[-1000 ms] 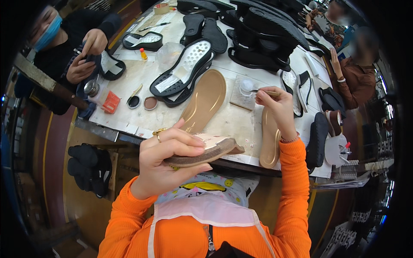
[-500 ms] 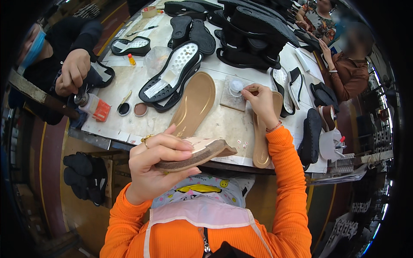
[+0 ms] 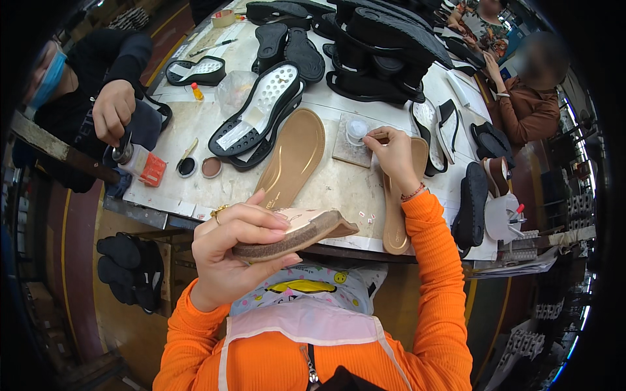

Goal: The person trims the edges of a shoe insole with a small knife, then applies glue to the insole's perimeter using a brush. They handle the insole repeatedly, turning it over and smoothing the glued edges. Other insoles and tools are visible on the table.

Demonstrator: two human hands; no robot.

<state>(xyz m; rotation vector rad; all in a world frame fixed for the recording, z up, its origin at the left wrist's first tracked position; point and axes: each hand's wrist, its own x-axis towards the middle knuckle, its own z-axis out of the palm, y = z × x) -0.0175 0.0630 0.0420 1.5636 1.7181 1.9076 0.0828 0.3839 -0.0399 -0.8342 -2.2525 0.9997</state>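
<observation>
Scuffed pale worktable (image 3: 339,186); left hand (image 3: 228,254) clamps cork-edged sole (image 3: 297,231), right hand (image 3: 391,153) pinches brush over round cup (image 3: 356,129)

right hand (image 3: 391,153) shifted to small glue pot (image 3: 357,130), co-worker's hand (image 3: 112,112) lowered onto bottle (image 3: 138,161)

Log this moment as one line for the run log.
left hand: grips tan sole | right hand: at small clear cup | worktable

sole in my left hand (image 3: 297,231): tan top, brown cork edge
insole at 12 o'clock (image 3: 293,159): tan
my sleeves (image 3: 433,260): orange
outsole (image 3: 261,107): black, white-dotted
</observation>
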